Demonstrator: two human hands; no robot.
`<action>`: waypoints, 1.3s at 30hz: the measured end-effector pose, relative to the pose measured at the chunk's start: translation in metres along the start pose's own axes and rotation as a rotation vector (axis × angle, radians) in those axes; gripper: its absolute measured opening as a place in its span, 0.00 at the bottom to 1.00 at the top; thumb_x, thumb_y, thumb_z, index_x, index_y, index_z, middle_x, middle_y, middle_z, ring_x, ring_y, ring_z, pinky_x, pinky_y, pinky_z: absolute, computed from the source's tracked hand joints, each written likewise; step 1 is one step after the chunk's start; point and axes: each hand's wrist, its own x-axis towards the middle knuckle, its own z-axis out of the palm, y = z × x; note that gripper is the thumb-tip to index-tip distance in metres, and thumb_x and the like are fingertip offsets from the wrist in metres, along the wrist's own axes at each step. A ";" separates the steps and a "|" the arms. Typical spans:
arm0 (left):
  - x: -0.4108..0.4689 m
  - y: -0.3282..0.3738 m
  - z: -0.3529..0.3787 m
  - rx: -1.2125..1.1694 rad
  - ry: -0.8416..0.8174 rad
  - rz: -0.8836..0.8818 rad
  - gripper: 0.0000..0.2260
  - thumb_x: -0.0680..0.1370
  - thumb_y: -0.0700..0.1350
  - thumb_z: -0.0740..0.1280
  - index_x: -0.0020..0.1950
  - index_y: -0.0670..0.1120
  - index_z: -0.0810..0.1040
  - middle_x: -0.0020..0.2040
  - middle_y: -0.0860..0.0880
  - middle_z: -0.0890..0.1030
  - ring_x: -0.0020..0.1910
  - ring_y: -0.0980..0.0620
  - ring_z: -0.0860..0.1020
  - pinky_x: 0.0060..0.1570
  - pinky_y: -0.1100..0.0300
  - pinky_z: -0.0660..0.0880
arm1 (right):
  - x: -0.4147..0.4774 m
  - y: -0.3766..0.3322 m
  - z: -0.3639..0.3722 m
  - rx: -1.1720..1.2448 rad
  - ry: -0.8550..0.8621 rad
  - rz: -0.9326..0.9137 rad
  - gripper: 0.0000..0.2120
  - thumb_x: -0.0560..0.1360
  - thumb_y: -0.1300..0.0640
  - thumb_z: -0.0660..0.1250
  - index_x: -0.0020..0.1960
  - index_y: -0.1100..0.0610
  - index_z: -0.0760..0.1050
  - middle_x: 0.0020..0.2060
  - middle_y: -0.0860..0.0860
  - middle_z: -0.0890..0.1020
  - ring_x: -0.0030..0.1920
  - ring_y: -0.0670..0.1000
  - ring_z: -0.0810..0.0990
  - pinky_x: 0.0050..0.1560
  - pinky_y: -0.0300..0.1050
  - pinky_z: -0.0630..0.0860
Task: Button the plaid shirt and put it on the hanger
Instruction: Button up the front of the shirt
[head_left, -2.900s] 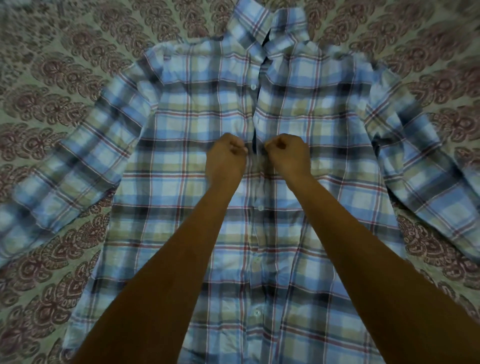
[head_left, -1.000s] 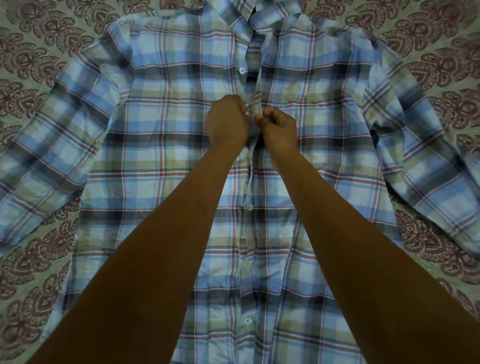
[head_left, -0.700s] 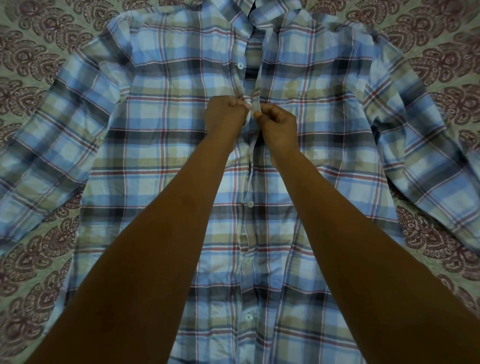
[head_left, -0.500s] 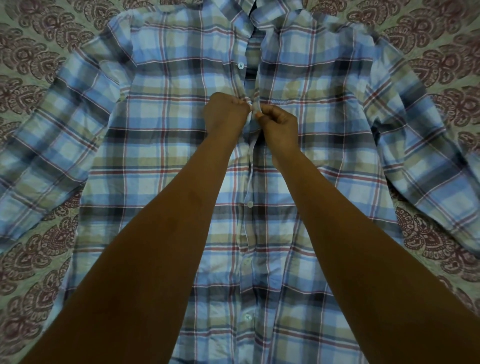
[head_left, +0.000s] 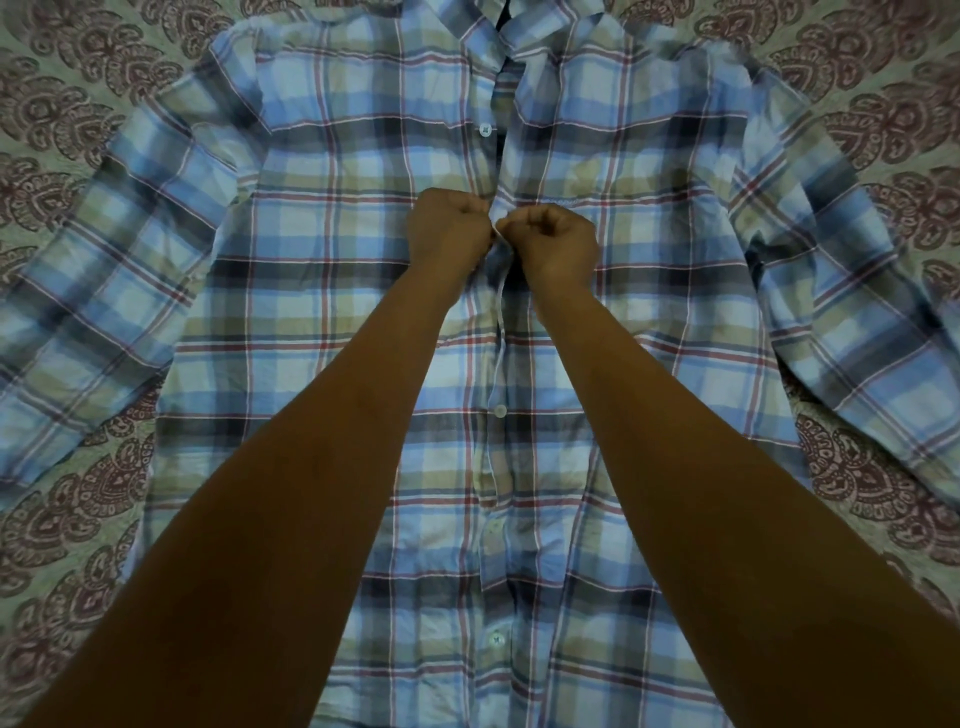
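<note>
The left grip (head_left: 449, 228) and the right grip (head_left: 556, 241) are both clamped, with curled fingers, on the two front edges of the plaid shirt (head_left: 322, 291). The edges are brought together between them, and the two grips are almost touching. Just beyond the grips an unfastened upper button (head_left: 485, 129) is seen, with a dark gap beside it running up to the collar (head_left: 524, 31). Nearer than the grips, a middle button (head_left: 500, 411) and a lower button (head_left: 497, 638) are seen on the closed front. The shirt is laid flat, front up, on a patterned cloth (head_left: 62, 93), and its sleeves are spread to both sides of the grips.
</note>
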 end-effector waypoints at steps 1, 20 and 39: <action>0.000 0.000 0.000 -0.039 -0.016 -0.029 0.14 0.73 0.35 0.66 0.28 0.46 0.74 0.29 0.44 0.76 0.30 0.46 0.76 0.35 0.55 0.76 | -0.001 0.000 0.002 -0.018 0.036 -0.016 0.06 0.69 0.61 0.71 0.35 0.53 0.78 0.37 0.51 0.83 0.42 0.50 0.81 0.47 0.44 0.78; 0.001 0.000 0.003 -0.147 0.014 -0.104 0.04 0.76 0.40 0.66 0.42 0.43 0.80 0.45 0.41 0.82 0.44 0.44 0.79 0.48 0.54 0.79 | 0.004 -0.017 0.005 -0.214 -0.024 0.038 0.06 0.73 0.58 0.66 0.40 0.58 0.81 0.39 0.54 0.83 0.43 0.54 0.81 0.49 0.53 0.80; 0.004 -0.011 -0.002 0.297 0.152 0.445 0.05 0.74 0.35 0.63 0.45 0.43 0.76 0.41 0.47 0.76 0.40 0.54 0.73 0.37 0.66 0.68 | 0.022 -0.025 0.001 -0.343 -0.117 0.004 0.10 0.71 0.60 0.66 0.44 0.68 0.79 0.40 0.64 0.83 0.41 0.60 0.82 0.46 0.60 0.80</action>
